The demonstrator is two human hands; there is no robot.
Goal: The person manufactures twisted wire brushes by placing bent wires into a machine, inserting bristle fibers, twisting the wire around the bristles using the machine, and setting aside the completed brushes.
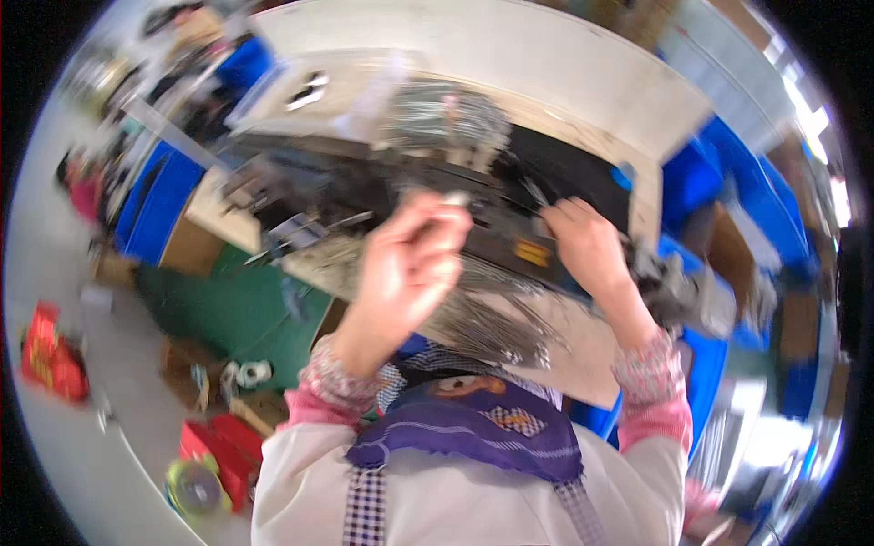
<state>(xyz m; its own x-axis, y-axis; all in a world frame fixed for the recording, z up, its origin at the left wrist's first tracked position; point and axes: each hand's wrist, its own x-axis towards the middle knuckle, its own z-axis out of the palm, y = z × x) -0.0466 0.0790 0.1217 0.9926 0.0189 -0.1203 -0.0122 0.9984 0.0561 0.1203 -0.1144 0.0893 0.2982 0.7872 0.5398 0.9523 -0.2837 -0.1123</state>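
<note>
My left hand [414, 259] is raised over the bench, its fingers curled in a pinch. A small pale tip [456, 197] shows at the fingertips, too blurred to name. My right hand [587, 246] is closed, knuckles up, beside the dark bench fixture [482, 205]. A thin grey metal piece [535, 191] lies just past its fingers; whether the hand grips it I cannot tell. A yellow block [532, 253] sits on the fixture between my hands. Below, near my apron, lies a spread bundle of thin metal wires or rods [482, 328].
Behind the fixture lies a pile of greyish strands [442, 114], with a clear plastic tray [319, 96] to its left. A black mat [583, 177] covers the back right. Blue bins [742, 182] stand to the right; a blue box [159, 196] is left.
</note>
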